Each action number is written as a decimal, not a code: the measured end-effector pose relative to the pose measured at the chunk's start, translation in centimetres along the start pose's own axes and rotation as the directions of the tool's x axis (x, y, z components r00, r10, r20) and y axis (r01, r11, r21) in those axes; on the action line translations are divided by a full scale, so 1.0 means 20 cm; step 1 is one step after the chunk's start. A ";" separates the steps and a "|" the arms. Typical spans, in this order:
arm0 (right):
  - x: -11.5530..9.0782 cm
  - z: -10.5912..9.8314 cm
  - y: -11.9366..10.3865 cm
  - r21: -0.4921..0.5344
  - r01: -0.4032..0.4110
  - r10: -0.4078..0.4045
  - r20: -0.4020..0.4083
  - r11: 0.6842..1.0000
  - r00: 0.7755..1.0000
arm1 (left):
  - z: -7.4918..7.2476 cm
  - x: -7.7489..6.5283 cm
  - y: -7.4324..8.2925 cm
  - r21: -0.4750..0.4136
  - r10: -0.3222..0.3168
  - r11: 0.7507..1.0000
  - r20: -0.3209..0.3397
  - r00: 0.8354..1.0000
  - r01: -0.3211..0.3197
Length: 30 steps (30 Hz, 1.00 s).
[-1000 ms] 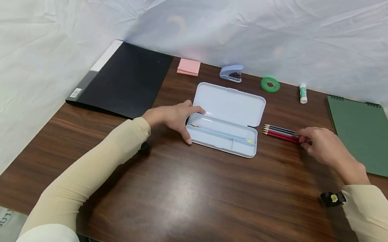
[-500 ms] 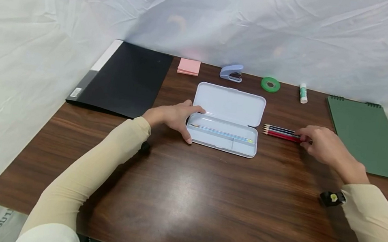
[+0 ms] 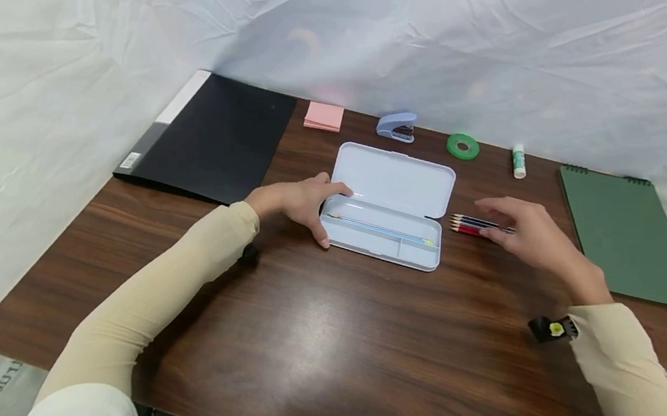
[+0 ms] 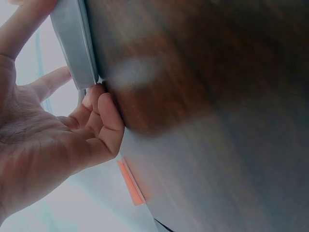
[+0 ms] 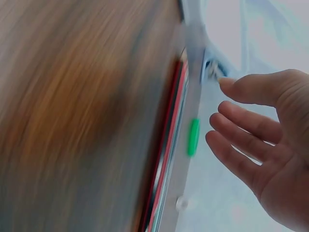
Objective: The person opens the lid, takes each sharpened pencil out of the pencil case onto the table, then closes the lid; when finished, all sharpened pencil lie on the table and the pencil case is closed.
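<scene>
Right hand [image 3: 529,235] lifted off 4 pencils [image 3: 470,230], fingers apart, left hand [image 3: 304,203] (unmoved) gripping the white case [image 3: 394,181]

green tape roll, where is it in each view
Head: green tape roll, upper right of centre, between stapler and glue stick.
Left wrist: not in it.
Right wrist: right of centre, edge-on, left of the right hand.
Shared landmark: the pencil case, in all three, blurred in right wrist.
</scene>
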State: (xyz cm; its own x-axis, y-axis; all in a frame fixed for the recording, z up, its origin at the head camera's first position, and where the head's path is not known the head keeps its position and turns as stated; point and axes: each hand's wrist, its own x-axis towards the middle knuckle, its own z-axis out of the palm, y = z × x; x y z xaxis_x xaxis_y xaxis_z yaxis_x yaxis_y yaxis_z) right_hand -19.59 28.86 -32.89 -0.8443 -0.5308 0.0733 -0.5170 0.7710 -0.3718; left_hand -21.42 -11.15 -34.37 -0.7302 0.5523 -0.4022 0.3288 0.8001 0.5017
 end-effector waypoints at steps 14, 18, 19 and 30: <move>0.24 0.13 -0.30 0.167 0.144 -0.165 0.119 0.975 0.979 | 0.00 0.00 0.01 0.006 0.000 1.000 0.002 1.000 0.000; 0.30 0.18 -0.37 0.197 0.146 -0.182 0.183 0.969 0.966 | 0.01 0.01 0.01 0.005 -0.006 1.000 -0.001 1.000 0.006; 0.31 0.19 -0.39 0.196 0.146 -0.185 0.195 0.970 0.963 | 0.01 0.00 0.01 0.005 -0.008 1.000 -0.001 1.000 0.008; 0.40 0.25 -0.48 0.133 0.163 -0.200 0.354 0.978 0.913 | 0.01 0.00 0.02 0.001 -0.017 1.000 -0.004 1.000 0.017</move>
State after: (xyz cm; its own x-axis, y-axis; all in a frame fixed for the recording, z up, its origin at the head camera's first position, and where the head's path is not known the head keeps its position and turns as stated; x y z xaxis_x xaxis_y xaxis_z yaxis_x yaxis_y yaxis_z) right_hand -20.70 15.48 -33.27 -0.6177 -0.7640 -0.1863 -0.6243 0.6205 -0.4746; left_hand -21.23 -10.84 -34.32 -0.7384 0.5374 -0.4073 0.3169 0.8097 0.4939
